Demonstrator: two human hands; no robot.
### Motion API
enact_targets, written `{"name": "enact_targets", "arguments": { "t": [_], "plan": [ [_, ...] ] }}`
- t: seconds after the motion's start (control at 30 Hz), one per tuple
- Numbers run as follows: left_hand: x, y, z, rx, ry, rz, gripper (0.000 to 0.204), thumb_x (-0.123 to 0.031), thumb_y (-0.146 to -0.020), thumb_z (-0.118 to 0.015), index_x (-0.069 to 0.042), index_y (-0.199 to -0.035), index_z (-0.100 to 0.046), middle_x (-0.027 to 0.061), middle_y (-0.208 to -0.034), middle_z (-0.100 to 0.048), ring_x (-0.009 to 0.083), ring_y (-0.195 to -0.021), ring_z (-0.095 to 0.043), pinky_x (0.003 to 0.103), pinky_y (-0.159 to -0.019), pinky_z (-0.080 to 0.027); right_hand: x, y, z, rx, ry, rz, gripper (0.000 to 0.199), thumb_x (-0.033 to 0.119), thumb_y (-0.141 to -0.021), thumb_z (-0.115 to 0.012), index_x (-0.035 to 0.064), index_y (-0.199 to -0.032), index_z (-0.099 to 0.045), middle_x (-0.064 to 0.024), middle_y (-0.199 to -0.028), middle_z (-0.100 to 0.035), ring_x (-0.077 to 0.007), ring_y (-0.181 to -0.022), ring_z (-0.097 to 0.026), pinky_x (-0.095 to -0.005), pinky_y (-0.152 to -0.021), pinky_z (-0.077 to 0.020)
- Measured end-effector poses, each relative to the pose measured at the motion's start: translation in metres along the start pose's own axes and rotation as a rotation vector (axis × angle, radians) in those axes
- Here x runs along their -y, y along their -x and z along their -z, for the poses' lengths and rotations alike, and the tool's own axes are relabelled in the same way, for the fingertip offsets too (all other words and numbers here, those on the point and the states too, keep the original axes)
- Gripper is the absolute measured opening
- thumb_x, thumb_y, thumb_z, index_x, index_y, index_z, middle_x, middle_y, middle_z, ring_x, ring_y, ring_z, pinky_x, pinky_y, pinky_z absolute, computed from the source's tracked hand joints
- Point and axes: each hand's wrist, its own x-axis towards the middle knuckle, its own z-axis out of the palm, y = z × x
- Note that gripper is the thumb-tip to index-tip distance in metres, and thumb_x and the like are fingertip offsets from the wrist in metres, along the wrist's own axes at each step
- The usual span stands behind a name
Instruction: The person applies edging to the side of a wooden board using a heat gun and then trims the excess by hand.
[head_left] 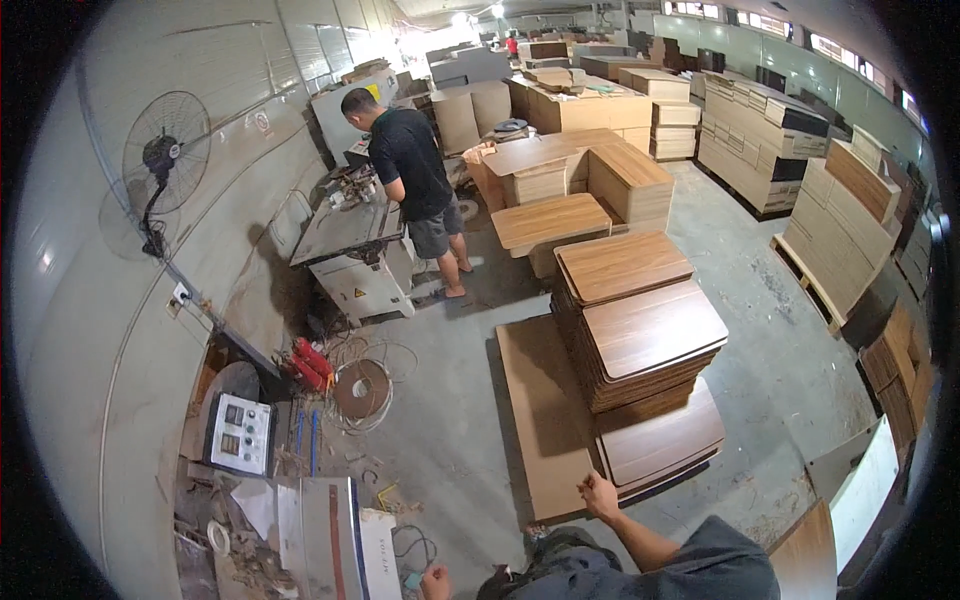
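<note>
My right hand [601, 497] hangs in the air with loosely bent fingers, and nothing shows in it. It is nearest to a low stack of wood-grain boards [662, 437] with rounded corners. Just behind rise taller stacks of the same boards [655, 328]. Under and beside them lies a flat brown sheet [545, 410]. My left hand [436, 583] shows only in part at the lower edge, beside a white machine housing [378, 556]. Its fingers are too cut off to read.
A person [415, 185] stands at a white machine table [360, 275] on the left. Coiled cable [362, 388], red cylinders [312, 365] and a control box [240, 434] sit along the wall. A wall fan [165, 152] hangs above. Pallet stacks [835, 235] stand right.
</note>
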Motion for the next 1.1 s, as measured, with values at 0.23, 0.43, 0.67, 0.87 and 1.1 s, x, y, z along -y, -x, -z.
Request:
{"name": "enact_targets", "arguments": {
  "t": [0.23, 0.43, 0.67, 0.87, 1.1],
  "plan": [
    [-0.061, -0.120, 0.023, -0.017, 0.038, 0.034, 0.039, -0.039, -0.103, -0.074, -0.005, -0.122, -0.070, 0.0150, -0.111, -0.074, 0.0261, -0.101, -0.071, 0.044, -0.094, -0.052, 0.120, -0.115, -0.045, 0.266, 0.000, 0.122, 0.020, 0.017, -0.099, -0.068, 0.0065, -0.116, -0.064, -0.0183, -0.103, -0.075, -0.0443, -0.097, -0.070, -0.0517, -0.080, -0.0538],
    [-0.079, -0.211, -0.001, 0.044, 0.055, 0.084, 0.030, -0.030, -0.103, -0.077, 0.000, -0.105, -0.074, 0.0095, -0.090, -0.076, 0.0224, -0.081, -0.072, 0.040, -0.077, -0.057, 0.177, -0.166, -0.082, 0.308, -0.059, 0.040, 0.031, 0.029, -0.102, -0.072, 0.0082, -0.124, -0.064, -0.0215, -0.100, -0.073, -0.0432, -0.095, -0.071, -0.0497, -0.081, -0.0554],
    [-0.181, -0.389, -0.004, 0.163, 0.000, -0.141, 0.035, -0.034, -0.098, -0.078, -0.004, -0.117, -0.079, 0.0139, -0.099, -0.081, 0.0271, -0.094, -0.077, 0.041, -0.088, -0.059, 0.127, -0.188, -0.134, 0.232, 0.197, -0.059, 0.026, 0.027, -0.105, -0.069, 0.0071, -0.121, -0.070, -0.0154, -0.085, -0.075, -0.0365, -0.084, -0.075, -0.0470, -0.077, -0.0588],
    [-0.255, -0.541, 0.027, 0.278, -0.104, -0.168, 0.034, -0.038, -0.097, -0.076, -0.007, -0.112, -0.080, 0.0091, -0.095, -0.080, 0.0231, -0.087, -0.075, 0.040, -0.082, -0.059, 0.095, -0.194, -0.153, 0.060, 0.117, -0.290, 0.022, 0.021, -0.104, -0.063, 0.0014, -0.103, -0.072, -0.0138, -0.079, -0.076, -0.0233, -0.070, -0.077, -0.0403, -0.068, -0.0615],
    [-0.293, -0.678, 0.051, 0.463, 0.150, 0.122, 0.020, -0.022, -0.106, -0.067, -0.003, -0.107, -0.072, 0.0066, -0.084, -0.073, 0.0165, -0.069, -0.068, 0.033, -0.060, -0.056, 0.127, -0.178, -0.158, -0.313, -0.118, -0.505, 0.023, 0.021, -0.099, -0.067, -0.0007, -0.102, -0.072, -0.0110, -0.076, -0.075, -0.0189, -0.064, -0.074, -0.0357, -0.064, -0.0592]
  ]
}}
